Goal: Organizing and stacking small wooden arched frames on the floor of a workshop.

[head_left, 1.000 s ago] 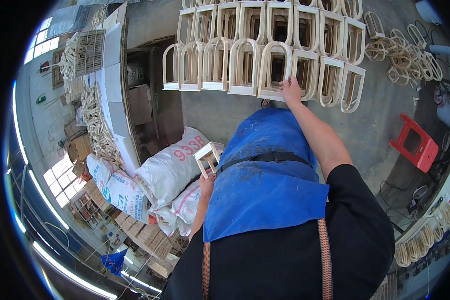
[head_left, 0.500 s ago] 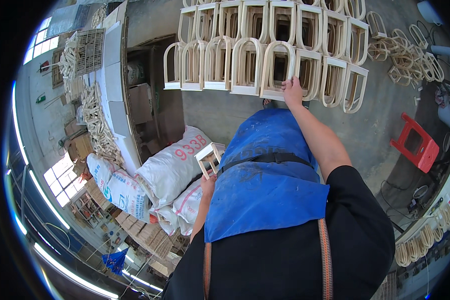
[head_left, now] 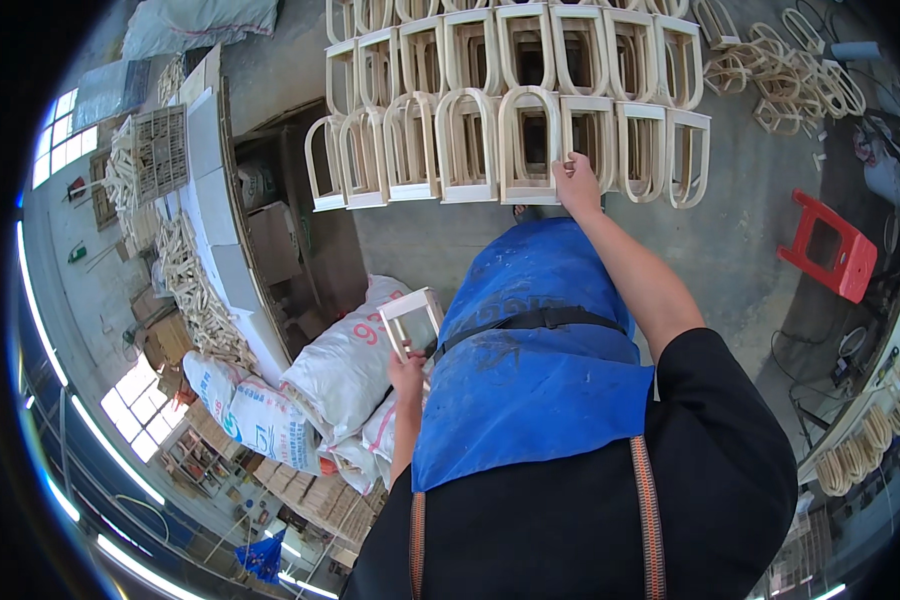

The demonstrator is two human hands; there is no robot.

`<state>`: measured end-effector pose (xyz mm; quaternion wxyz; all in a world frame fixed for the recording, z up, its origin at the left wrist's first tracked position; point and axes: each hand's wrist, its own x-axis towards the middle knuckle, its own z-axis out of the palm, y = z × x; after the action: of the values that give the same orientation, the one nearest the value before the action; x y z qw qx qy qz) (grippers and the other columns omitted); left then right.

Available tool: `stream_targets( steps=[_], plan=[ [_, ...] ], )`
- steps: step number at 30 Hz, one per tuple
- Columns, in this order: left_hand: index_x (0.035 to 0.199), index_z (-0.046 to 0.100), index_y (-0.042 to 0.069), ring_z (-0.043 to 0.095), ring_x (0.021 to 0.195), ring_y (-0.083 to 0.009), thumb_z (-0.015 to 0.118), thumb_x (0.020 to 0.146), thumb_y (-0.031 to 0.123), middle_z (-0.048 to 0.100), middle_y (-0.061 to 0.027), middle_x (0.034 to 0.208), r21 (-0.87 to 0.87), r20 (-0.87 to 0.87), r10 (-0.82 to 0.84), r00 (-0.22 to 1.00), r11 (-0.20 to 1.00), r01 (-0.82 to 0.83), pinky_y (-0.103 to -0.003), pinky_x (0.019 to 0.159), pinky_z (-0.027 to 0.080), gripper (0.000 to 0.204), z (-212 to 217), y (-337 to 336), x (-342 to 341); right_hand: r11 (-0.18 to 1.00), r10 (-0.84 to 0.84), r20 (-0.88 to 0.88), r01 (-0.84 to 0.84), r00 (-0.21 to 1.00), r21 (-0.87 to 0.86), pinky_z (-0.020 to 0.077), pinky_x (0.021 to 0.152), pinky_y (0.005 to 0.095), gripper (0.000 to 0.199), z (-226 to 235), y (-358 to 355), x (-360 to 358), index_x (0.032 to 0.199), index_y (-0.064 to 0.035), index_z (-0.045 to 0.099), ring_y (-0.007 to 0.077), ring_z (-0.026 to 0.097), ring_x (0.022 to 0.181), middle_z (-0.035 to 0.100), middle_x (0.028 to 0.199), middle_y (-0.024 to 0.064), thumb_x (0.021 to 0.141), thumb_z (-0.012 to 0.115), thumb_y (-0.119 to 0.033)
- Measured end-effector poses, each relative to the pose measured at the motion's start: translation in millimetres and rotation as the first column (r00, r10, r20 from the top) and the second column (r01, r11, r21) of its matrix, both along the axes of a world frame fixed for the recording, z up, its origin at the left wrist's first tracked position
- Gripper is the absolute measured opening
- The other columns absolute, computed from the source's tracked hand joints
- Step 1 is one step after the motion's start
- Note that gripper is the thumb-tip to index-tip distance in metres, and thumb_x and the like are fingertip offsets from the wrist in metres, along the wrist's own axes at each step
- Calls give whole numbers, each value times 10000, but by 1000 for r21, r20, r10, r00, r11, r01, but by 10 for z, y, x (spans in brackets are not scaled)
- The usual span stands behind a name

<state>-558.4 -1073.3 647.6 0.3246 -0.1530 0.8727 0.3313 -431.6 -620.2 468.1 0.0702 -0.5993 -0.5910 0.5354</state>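
So the left hand point(head_left: 406, 374) has its fingers curled round one leg of a small pale wooden frame with a straight top bar point(head_left: 407, 301), out beside the blue apron point(head_left: 530, 360). The right hand point(head_left: 580, 188) is at the near row of stacked pale arched wooden frames point(head_left: 468, 195), fingers bent in; can't tell if it's pinching one or just touching. I'd guess it's a stack-handling step, and the next move calls for a light, steady touch.
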Motion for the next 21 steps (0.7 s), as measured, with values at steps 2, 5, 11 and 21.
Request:
stream_targets(
  steps=[2, 5, 11, 21],
  plan=[
    [1240, 642, 65, 650, 736, -198, 518, 822, -31, 713, -90, 883, -100, -104, -295, 950, 953, 285, -318, 689, 519, 447, 138, 116, -221, 997, -55, -43, 58, 998, 59, 526, 873, 398, 445, 7, 21, 129, 1309, 1, 557, 279, 680, 941, 696, 1101, 148, 981, 543, -300],
    [1209, 670, 78, 661, 748, -231, 556, 809, -9, 725, -63, 907, -209, -227, -560, 797, 827, 521, -343, 701, 519, 425, 501, 652, -473, 997, -32, -115, 40, 993, 60, 523, 868, 372, 423, 271, 85, 404, 1274, 5, 588, 247, 670, 928, 696, 1097, 126, 979, 551, -296],
    [1124, 688, 147, 623, 771, -231, 665, 789, 91, 687, -9, 894, -441, -481, -866, -137, 104, 891, -334, 754, 506, 340, 1204, 2483, -608, 989, 5, -309, -49, 951, -136, 500, 853, 290, 378, 1268, 362, 669, 1217, 10, 650, 173, 641, 972, 695, 1135, 96, 990, 549, -274],
    [956, 605, 141, 561, 985, -183, 630, 826, 167, 600, 9, 985, -663, -576, -236, -783, -425, 616, -360, 1038, 446, 134, 1165, 4416, -256, 800, 60, -586, -390, 808, -456, 464, 802, 229, 391, 2231, 1291, 1491, 1169, -12, 695, 124, 619, 865, 720, 987, 46, 998, 486, -295]
  ],
)
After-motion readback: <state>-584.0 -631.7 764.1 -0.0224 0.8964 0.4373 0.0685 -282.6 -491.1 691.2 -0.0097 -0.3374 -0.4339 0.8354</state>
